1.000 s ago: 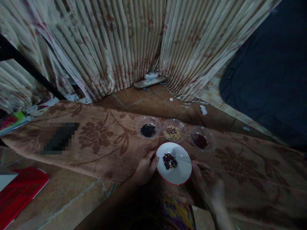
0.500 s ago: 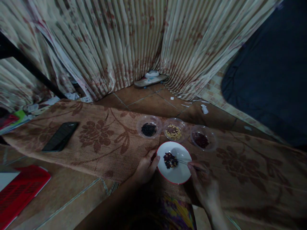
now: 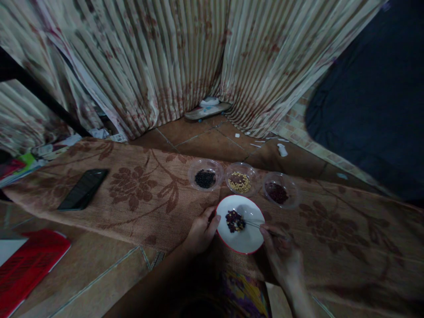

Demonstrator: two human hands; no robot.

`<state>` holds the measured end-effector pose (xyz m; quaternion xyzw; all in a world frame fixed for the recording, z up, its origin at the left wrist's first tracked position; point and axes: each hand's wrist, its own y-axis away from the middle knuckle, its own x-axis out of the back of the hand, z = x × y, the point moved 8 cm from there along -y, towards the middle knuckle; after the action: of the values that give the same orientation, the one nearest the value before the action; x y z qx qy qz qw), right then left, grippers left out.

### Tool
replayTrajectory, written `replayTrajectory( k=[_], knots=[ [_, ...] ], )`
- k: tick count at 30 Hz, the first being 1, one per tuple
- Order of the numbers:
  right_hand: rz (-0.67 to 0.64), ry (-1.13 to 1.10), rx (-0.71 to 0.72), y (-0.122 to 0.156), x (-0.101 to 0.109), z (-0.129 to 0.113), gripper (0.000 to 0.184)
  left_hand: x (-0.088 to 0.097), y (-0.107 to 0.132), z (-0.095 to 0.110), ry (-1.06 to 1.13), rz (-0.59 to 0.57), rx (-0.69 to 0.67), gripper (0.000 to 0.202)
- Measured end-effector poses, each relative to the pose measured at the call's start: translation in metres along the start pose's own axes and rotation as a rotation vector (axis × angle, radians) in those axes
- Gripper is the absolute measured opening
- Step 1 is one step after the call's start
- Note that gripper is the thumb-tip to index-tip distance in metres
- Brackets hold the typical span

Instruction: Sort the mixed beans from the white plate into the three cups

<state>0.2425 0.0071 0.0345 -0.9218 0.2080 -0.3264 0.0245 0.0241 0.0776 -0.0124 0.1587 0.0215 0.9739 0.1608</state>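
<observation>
The person's left forearm comes up from the bottom edge of the frame, slanting right, and the left hand (image 3: 201, 230) is partly closed on the left rim of a white bowl (image 3: 250, 240), just below and right of centre. Its thumb lies toward the rim, with the fingers curled along the outer side.

The right forearm rises from the lower right, leaning left. The right hand (image 3: 284, 254), somewhat blurred, has its fingers closed around thin tweezers (image 3: 254, 223), thumb near the bowl's right rim. The tweezers point left across the bowl, their tips at the right edge of the mixed beans (image 3: 234, 221); whether they grip a bean cannot be told. Just above the bowl, black beans (image 3: 204, 179), yellow beans (image 3: 244, 184) and red beans (image 3: 277, 193) sit in separate clear cups.
</observation>
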Motion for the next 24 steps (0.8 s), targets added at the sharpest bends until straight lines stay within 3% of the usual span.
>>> replayTrajectory(
  k=[12, 24],
  knots=[
    [0.019, -0.027, -0.023, 0.001, -0.002, 0.010, 0.023, 0.000, 0.000, -0.001, -0.012, 0.006, -0.001, 0.037],
    [0.029, 0.011, 0.008, 0.001, 0.003, -0.001, 0.024, 0.000, -0.001, -0.003, -0.021, 0.010, 0.006, 0.036]
  ],
)
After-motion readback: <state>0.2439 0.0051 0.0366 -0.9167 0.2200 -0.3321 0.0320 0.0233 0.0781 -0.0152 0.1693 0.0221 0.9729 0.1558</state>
